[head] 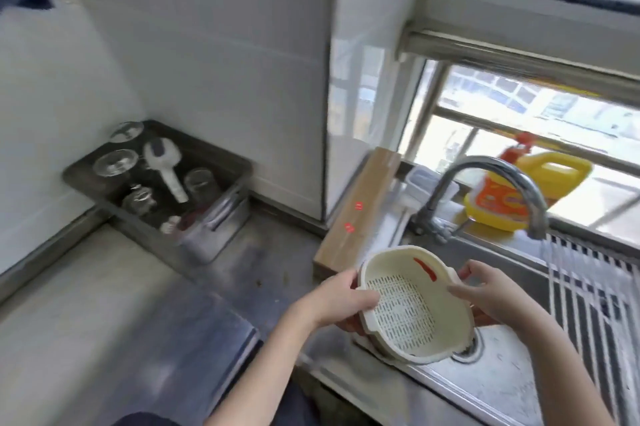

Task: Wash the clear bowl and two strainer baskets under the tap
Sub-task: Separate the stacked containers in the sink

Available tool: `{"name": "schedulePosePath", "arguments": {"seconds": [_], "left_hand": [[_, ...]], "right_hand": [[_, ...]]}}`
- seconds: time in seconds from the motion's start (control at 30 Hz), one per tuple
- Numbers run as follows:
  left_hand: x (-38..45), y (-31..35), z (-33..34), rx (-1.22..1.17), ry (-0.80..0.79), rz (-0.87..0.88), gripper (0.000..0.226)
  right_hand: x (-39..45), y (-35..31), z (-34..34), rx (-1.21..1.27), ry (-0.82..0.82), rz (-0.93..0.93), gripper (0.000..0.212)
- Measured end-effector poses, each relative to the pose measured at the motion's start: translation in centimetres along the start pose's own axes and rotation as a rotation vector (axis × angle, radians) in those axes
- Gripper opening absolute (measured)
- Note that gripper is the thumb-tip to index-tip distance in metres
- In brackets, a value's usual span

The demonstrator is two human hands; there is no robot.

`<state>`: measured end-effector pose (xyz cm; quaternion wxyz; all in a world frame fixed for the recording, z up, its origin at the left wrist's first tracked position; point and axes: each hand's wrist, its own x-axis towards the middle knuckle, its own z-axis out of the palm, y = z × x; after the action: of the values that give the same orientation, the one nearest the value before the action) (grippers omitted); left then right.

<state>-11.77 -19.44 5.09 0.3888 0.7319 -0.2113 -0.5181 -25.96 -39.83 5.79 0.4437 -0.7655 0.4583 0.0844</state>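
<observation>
A: Where is the strainer basket (412, 304)?

B: Both hands hold it over the left edge of the steel sink (485, 387), tilted so its perforated bottom faces the camera. It is cream plastic, with a red streak (425, 269) on its inner wall.

A: How do the hands grip it?

B: The left hand (341, 301) clasps the left rim, thumb lying inside over the holes, fingers curled behind. The right hand (485, 290) clasps the right rim the same way, thumb inside, fingers underneath.

A: Is it under the water?

B: No. The tap (491, 190) arches above and to the right, and its stream falls to the right of the basket, onto a roll-up drying rack (595, 290) laid across the sink.

A: The other pieces?

B: Another cream rim shows just beneath the held basket; I cannot tell what it belongs to.

A: And around?

B: A yellow detergent jug (519, 193) stands on the window ledge behind the tap. A wooden board (360, 214) leans by the wall corner. On the counter (104, 304) to the left, a metal tray (228, 217) holds glasses and a white rice paddle (166, 166).
</observation>
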Motion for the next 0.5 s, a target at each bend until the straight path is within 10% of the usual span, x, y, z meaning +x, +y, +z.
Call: {"name": "schedulePosePath", "arguments": {"seconds": [0.5], "left_hand": [[14.5, 1.7, 13.7, 0.351, 0.209, 0.066, 0.056]], "right_hand": [[6.5, 14.6, -2.5, 0.099, 0.318, 0.246, 0.017]]}}
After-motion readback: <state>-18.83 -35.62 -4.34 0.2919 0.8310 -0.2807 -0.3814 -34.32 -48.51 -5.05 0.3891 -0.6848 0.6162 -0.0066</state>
